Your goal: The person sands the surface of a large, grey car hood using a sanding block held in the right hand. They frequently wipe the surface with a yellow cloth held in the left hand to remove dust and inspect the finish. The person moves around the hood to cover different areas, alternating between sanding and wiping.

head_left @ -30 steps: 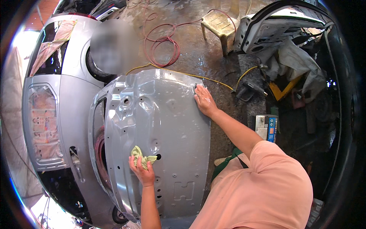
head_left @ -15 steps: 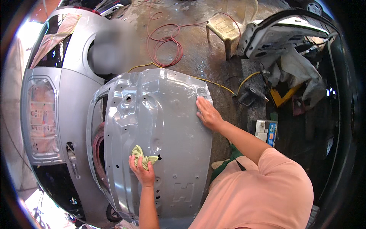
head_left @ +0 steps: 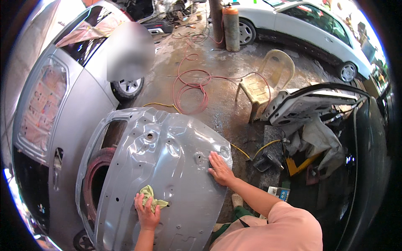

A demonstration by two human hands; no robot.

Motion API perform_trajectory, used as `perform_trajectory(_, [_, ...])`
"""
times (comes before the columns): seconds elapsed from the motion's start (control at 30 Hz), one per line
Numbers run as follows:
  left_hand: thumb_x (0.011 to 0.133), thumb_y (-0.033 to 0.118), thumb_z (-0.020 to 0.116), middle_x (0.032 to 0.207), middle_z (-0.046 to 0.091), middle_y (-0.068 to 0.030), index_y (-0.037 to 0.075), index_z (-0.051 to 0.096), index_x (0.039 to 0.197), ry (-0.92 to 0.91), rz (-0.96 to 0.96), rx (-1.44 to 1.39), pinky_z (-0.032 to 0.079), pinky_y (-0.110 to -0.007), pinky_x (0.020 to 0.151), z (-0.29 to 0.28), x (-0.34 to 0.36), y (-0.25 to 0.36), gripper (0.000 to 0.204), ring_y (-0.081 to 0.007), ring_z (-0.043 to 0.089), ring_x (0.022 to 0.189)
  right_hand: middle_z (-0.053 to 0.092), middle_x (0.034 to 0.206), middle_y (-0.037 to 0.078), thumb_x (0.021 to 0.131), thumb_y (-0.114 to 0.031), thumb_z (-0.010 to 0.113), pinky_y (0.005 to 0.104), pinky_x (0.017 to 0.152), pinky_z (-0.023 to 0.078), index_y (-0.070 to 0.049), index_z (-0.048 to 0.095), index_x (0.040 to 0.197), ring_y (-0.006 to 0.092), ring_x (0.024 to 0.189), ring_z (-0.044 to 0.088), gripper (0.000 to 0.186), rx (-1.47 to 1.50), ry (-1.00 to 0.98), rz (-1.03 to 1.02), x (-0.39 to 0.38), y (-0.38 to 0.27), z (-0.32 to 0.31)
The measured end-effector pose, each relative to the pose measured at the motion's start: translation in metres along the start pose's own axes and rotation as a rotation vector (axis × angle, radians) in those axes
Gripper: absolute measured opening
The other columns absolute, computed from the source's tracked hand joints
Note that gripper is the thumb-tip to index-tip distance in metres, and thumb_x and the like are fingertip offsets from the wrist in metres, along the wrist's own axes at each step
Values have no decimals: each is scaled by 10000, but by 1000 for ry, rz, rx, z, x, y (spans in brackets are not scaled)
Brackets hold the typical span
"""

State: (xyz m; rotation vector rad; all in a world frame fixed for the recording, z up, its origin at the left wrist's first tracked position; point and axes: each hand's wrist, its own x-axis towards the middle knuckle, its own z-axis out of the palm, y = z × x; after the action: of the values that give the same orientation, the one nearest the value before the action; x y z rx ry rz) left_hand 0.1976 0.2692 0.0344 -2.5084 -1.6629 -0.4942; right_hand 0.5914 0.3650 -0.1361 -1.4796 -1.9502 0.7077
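Note:
My left hand (head_left: 146,209) grips a crumpled pale-green cloth (head_left: 151,198) against the grey car body panel (head_left: 184,213) lying below me. My right hand (head_left: 221,169) lies flat near the panel's right edge, fingers extended and touching the metal, just below a small pressed recess with holes; its palm side is hidden. The panel has several holes, pressed ridges and a large window opening along its left side, through which a reddish tire (head_left: 94,167) shows.
A silver car (head_left: 79,96) with masked windows stands at left, a white car (head_left: 305,29) behind. A plastic chair (head_left: 255,88), coiled red hose (head_left: 192,96), gas cylinder (head_left: 230,29), detached door (head_left: 305,104), battery (head_left: 278,192) and dark vehicle body (head_left: 364,167) occupy the surroundings.
My view has tilted up, showing more background. My right hand has slid down the panel from the far right corner and inward. My left hand still holds the cloth in about the same place.

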Motion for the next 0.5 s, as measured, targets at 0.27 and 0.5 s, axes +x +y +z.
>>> perform_trajectory(0.27, [901, 206, 751, 1525, 416, -215, 152, 507, 1400, 21, 2, 15, 324, -701, 1200, 3, 5, -2, 558, -517, 374, 1464, 461, 1605, 233, 1074, -405, 537, 507, 1254, 310, 45, 533, 1456, 372, 1525, 392, 590, -353, 273, -439, 205, -36, -1])
perform_trajectory(0.5, [916, 198, 745, 1553, 393, -201, 153, 486, 1430, -13, 12, -1, 312, -682, 1217, 5, 3, -5, 577, -497, 340, 1491, 263, 1734, 176, 1105, -444, 449, 453, 1324, 158, -24, 359, 1624, 314, 1621, 206, 674, -267, 62, -371, 146, -28, -3])
